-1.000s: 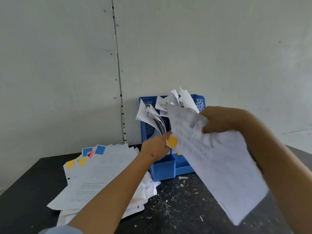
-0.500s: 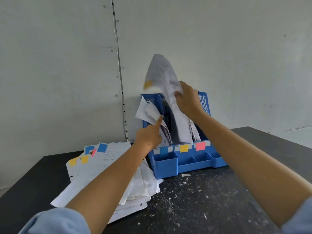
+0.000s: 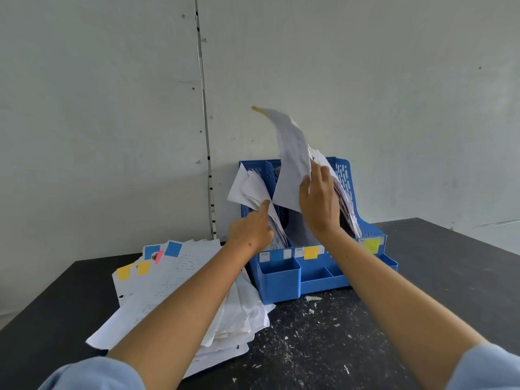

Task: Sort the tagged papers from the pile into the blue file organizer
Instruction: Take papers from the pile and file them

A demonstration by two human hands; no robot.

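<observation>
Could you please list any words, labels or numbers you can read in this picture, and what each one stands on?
None can be read.
White label strip on the blue plastic file organizer: small print, too blurred.
Top sheet of the white paper pile: faint handwriting, too small.
Coloured square tags: blank.

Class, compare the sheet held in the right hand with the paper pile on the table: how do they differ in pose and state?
The held sheet stands upright and curls over the blue file organizer, gripped by the right hand; the paper pile lies flat and untouched on the black table. The sheet is single; the pile holds many fanned sheets. Both are white paper bearing yellow tags.
</observation>
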